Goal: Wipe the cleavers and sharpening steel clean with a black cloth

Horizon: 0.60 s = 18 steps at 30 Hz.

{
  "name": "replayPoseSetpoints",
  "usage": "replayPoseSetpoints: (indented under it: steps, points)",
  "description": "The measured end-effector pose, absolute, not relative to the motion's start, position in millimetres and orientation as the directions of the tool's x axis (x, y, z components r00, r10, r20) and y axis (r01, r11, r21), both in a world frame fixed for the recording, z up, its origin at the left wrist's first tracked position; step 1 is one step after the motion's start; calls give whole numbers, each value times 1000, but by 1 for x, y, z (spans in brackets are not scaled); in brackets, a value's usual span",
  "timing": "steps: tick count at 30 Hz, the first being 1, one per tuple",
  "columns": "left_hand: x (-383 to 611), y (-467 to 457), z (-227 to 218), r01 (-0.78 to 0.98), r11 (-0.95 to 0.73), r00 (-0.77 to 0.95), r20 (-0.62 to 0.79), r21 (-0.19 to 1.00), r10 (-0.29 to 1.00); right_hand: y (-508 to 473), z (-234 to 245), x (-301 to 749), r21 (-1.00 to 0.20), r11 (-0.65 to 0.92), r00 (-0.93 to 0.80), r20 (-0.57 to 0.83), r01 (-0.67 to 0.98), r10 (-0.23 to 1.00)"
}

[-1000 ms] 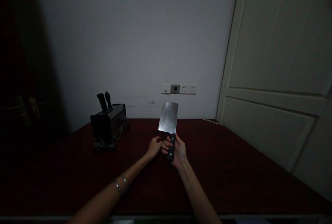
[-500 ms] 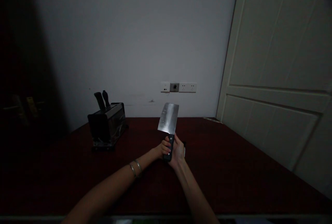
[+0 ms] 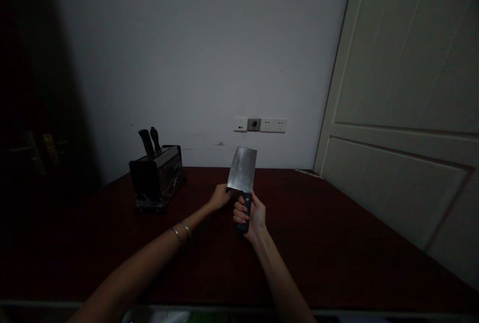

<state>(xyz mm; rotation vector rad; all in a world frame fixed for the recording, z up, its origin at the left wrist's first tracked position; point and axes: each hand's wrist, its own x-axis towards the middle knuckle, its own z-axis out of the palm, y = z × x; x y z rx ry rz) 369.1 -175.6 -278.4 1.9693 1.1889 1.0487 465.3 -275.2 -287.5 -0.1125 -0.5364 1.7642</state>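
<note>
A cleaver (image 3: 242,169) with a broad steel blade and a black riveted handle stands upright, leaning slightly, above the table. My right hand (image 3: 256,215) is wrapped round its handle, fingers closed. Behind the lower left corner of the blade is my left hand (image 3: 220,196), its wrist wearing two silver bangles. The left fingers are mostly hidden by the blade; a small dark bit shows at them, and what it belongs to cannot be made out.
A black and silver knife block (image 3: 157,175) with two dark handles sticking out stands on the left of the dark red table (image 3: 318,243). Wall sockets (image 3: 260,124) are behind the cleaver. A pale panelled door (image 3: 396,163) borders the right side.
My left hand has moved left and away from behind my right hand, to behind the blade's lower corner. A dark thing with a pale edge beside my right wrist no longer shows. The cleaver stays nearly still.
</note>
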Motion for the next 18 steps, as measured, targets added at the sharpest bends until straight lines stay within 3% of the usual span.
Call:
replayPoseSetpoints:
  steps: [6, 8, 11, 15, 18]
  points:
    - [330, -134, -207, 408, -537, 25, 579, 738, 815, -274, -291, 462, -474, -219, -327, 159, -853, 931]
    - [329, -138, -186, 421, -643, 40, 696, 639, 717, -274, -292, 460, -488, -230, -342, 152, -842, 927]
    - [337, -156, -170, 397, -816, 294, 784, 419, 546, -275, -292, 457, -509, -251, -367, 140, -823, 920]
    - [347, -180, -178, 337, -921, 675, 632, 194, 380, -277, -292, 454, -541, -231, -371, 166, -809, 914]
    - [347, -193, -193, 348, -932, 756, 557, 104, 345, -279, -291, 453, -539, -220, -368, 183, -813, 912]
